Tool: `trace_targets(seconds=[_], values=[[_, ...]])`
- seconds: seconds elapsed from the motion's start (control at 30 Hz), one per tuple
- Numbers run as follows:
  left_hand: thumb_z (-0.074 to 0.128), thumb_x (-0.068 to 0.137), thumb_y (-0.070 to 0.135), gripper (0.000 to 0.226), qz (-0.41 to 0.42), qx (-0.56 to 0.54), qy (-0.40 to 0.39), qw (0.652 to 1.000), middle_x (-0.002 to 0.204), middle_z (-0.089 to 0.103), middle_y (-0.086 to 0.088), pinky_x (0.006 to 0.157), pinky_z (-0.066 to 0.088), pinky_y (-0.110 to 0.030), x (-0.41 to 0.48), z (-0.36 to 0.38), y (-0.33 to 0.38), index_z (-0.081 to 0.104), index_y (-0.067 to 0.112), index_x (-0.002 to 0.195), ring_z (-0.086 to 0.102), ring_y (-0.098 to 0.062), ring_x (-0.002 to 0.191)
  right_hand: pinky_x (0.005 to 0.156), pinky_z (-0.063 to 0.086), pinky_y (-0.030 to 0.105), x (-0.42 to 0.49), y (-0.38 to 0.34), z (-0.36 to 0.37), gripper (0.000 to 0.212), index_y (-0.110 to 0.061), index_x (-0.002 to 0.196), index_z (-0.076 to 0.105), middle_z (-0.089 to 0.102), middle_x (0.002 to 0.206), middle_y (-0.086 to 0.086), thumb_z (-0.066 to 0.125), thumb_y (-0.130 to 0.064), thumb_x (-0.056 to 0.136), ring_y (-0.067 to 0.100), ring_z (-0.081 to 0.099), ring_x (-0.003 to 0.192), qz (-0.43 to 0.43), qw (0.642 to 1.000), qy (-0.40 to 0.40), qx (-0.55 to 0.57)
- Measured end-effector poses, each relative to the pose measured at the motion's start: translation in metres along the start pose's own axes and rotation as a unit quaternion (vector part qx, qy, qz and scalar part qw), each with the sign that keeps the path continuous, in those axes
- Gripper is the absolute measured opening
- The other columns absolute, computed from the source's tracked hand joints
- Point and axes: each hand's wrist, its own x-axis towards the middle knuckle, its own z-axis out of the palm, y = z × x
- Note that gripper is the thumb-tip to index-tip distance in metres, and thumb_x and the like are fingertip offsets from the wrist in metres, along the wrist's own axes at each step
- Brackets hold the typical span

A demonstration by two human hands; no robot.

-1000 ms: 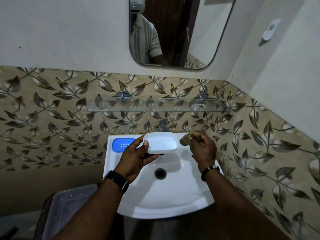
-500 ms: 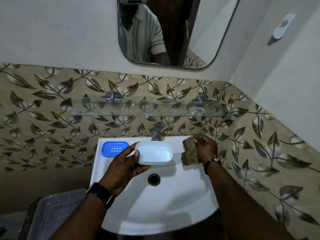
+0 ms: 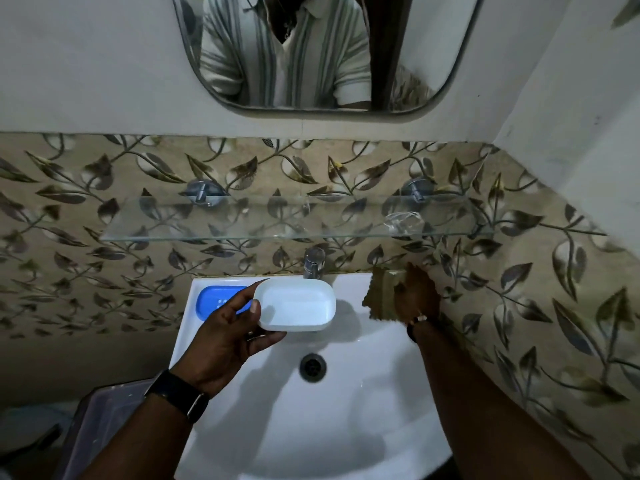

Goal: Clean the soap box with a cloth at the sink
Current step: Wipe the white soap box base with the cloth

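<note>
- The left hand holds the white soap box by its left end, above the sink, just in front of the tap.
- The box's long axis runs left-right, open side facing up.
- The right hand pinches the brown cloth at the sink's back right corner, apart from the box's free right end.
- The cloth hand looks best placed to wipe, moving left.
- The blue tray lies behind the left hand.
</note>
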Motion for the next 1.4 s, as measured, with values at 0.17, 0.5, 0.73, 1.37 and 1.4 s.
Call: trace_targets(seconds=[0.17, 0.5, 0.73, 1.37, 1.4], values=[[0.056, 0.096, 0.023, 0.040, 0.004, 0.006, 0.010, 1.000, 0.135, 0.064, -0.009, 0.089, 0.058, -0.042, 0.008, 0.002, 0.004, 0.061, 0.021, 0.135, 0.067, -0.025, 0.114, 0.122, 0.014, 0.050, -0.026, 0.016, 0.016, 0.075, -0.013, 0.155, 0.030, 0.028, 0.162, 0.014, 0.005, -0.055, 0.098, 0.032, 0.021, 0.152, -0.116, 0.975, -0.055, -0.183], [0.058, 0.096, 0.022, 0.041, -0.006, 0.013, 0.010, 1.000, 0.137, 0.063, -0.013, 0.090, 0.057, -0.045, 0.012, 0.004, -0.007, 0.060, 0.022, 0.137, 0.065, -0.031, 0.118, 0.123, 0.001, 0.059, -0.023, 0.028, 0.028, 0.085, -0.024, 0.159, 0.013, 0.008, 0.168, 0.004, 0.004, -0.071, 0.088, 0.026, -0.001, 0.155, -0.116, 0.968, -0.089, -0.203], [0.073, 0.084, 0.033, 0.054, -0.012, 0.015, 0.012, 1.000, 0.137, 0.063, -0.010, 0.091, 0.057, -0.045, 0.009, 0.007, -0.007, 0.061, 0.024, 0.136, 0.065, -0.030, 0.118, 0.121, -0.003, 0.062, -0.014, 0.031, 0.026, 0.079, -0.031, 0.159, 0.007, -0.001, 0.169, -0.001, 0.027, -0.072, 0.094, 0.025, -0.004, 0.155, -0.094, 0.972, -0.139, -0.165], [0.070, 0.085, 0.026, 0.038, 0.034, -0.058, 0.047, 0.997, 0.126, 0.070, -0.009, 0.082, 0.060, -0.040, -0.023, 0.007, 0.005, 0.071, 0.026, 0.123, 0.071, -0.027, 0.107, 0.090, 0.044, 0.047, -0.100, -0.074, -0.035, 0.053, -0.021, 0.133, 0.052, 0.067, 0.113, 0.008, 0.032, -0.057, 0.101, 0.030, 0.059, 0.104, -0.428, 0.861, 0.276, -0.002], [0.069, 0.086, 0.027, 0.039, 0.039, -0.052, 0.043, 0.997, 0.127, 0.070, -0.008, 0.083, 0.059, -0.039, -0.029, 0.003, 0.006, 0.069, 0.027, 0.125, 0.070, -0.027, 0.108, 0.087, 0.044, 0.046, -0.112, -0.088, -0.039, 0.050, -0.021, 0.134, 0.051, 0.068, 0.109, 0.007, 0.036, -0.055, 0.101, 0.029, 0.060, 0.100, -0.455, 0.847, 0.275, -0.010]])
